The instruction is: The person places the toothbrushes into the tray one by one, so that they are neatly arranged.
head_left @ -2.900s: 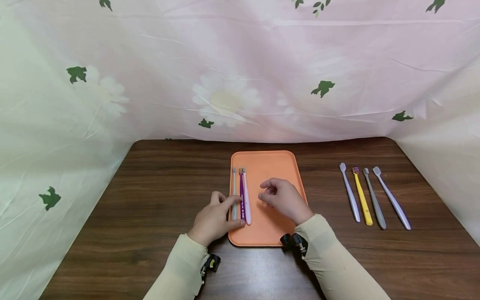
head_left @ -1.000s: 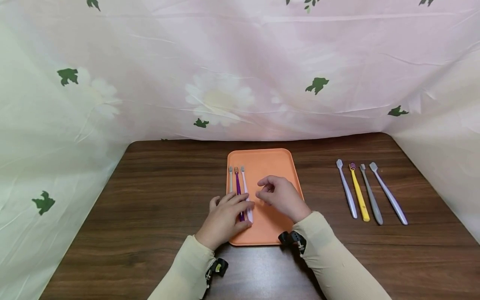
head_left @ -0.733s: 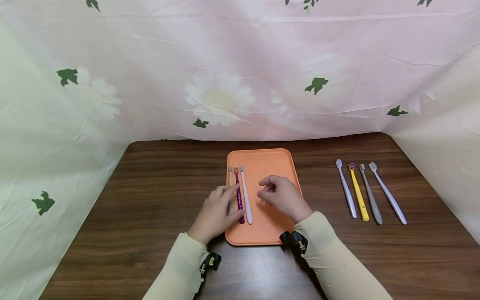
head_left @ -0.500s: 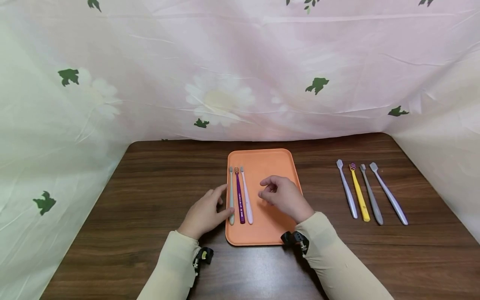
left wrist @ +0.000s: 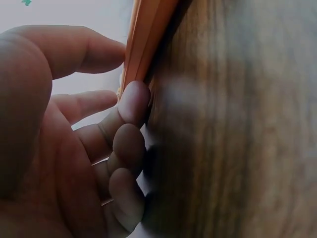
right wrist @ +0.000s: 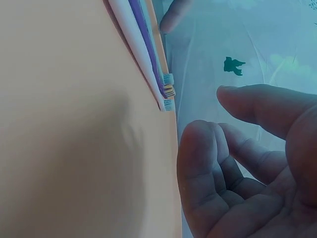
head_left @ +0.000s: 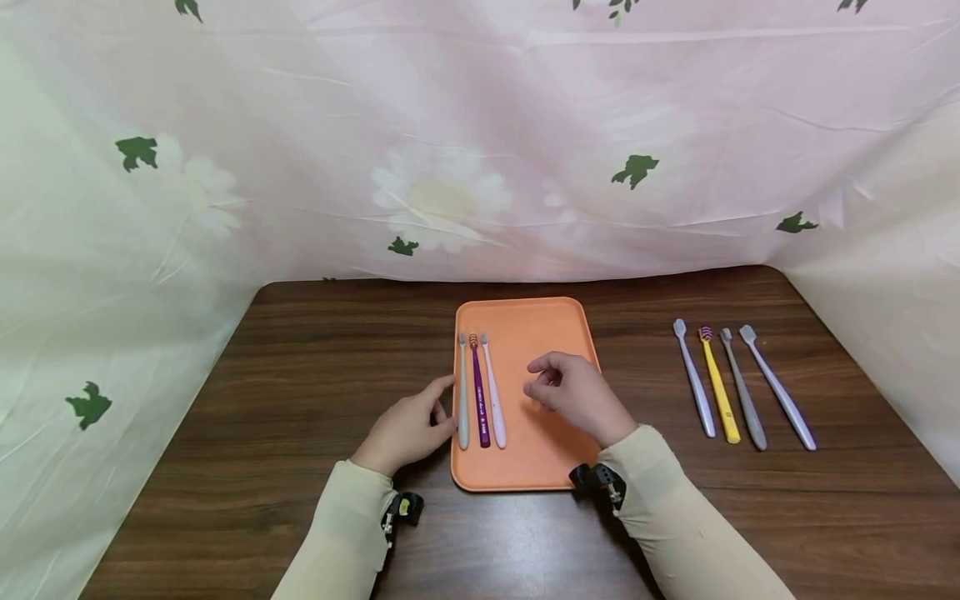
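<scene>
An orange tray (head_left: 528, 477) lies on the table with three toothbrushes side by side along its left part: pale green (head_left: 462, 408), purple (head_left: 479, 400) and light pink (head_left: 492, 404). All three heads point to the far side. My left hand (head_left: 405, 429) rests at the tray's left rim, its thumb and forefinger against the edge; the left wrist view shows these fingertips by the tray's side wall (left wrist: 143, 44), holding nothing. Above the tray's right half hovers my right hand (head_left: 577, 396), fingers loosely bent, thumb and forefinger apart, with nothing between them.
Right of the tray several more toothbrushes lie on the wooden table (head_left: 315, 375): lilac (head_left: 695, 383), yellow (head_left: 720, 392), grey (head_left: 744, 392) and another lilac one (head_left: 780, 392). A flowered cloth (head_left: 450, 125) hangs behind and at both sides.
My left hand has drawn back leftward off the toothbrushes to the tray's rim. The purple and pink toothbrushes, close together earlier, now lie apart. My right hand has shifted slightly right.
</scene>
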A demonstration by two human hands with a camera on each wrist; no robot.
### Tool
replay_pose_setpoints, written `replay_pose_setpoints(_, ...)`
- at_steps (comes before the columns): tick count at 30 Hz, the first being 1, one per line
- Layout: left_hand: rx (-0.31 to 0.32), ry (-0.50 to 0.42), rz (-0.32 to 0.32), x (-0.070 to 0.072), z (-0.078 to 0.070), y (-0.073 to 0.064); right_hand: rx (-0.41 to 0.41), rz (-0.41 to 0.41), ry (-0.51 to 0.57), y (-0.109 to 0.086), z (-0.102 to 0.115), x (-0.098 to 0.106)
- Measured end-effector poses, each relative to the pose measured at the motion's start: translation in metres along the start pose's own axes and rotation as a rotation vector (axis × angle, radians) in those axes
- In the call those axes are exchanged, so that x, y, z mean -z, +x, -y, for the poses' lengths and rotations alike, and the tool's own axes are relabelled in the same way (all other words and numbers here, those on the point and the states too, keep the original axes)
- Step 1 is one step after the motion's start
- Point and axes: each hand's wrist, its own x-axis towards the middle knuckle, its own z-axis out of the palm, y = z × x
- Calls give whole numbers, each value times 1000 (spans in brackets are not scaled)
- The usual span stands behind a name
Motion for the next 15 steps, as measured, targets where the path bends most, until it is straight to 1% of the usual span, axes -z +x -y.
replay_pose_setpoints(10,-7,-3,-12,-1,2,1,-9,-8,-15,-2,-3,5)
replay_pose_setpoints(15,8,-11,-6,-2,2,2,-17,-14,-41,-3,-6,6)
